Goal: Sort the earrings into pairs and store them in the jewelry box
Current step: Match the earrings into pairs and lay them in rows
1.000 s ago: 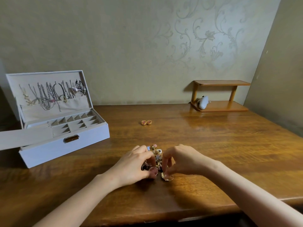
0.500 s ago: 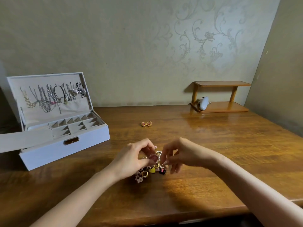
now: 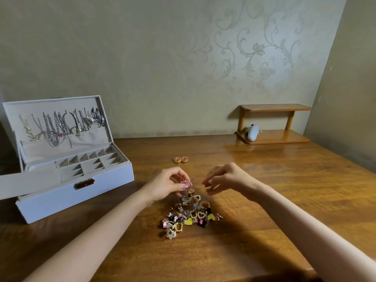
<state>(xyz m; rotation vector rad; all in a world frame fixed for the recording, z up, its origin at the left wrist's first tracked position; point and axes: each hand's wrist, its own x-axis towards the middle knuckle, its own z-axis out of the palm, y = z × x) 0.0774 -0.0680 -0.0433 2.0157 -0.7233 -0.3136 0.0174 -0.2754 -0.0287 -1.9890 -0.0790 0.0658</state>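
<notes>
The wooden table (image 3: 264, 190) carries the open jewelry box (image 3: 81, 180) at far left, its small compartments bare. The heap of earrings (image 3: 189, 214) lies near and just below both hands. The left hand (image 3: 166, 186) pinches a pink round earring (image 3: 186, 184), the closer hand to the box. The right hand (image 3: 225, 178) pinches a small gold piece (image 3: 208, 187). A matched pair (image 3: 180, 159) lies just beyond.

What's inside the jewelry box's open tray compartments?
The jewelry box compartments look empty; necklaces hang in the lid. The front wall hides the compartment floors.
</notes>
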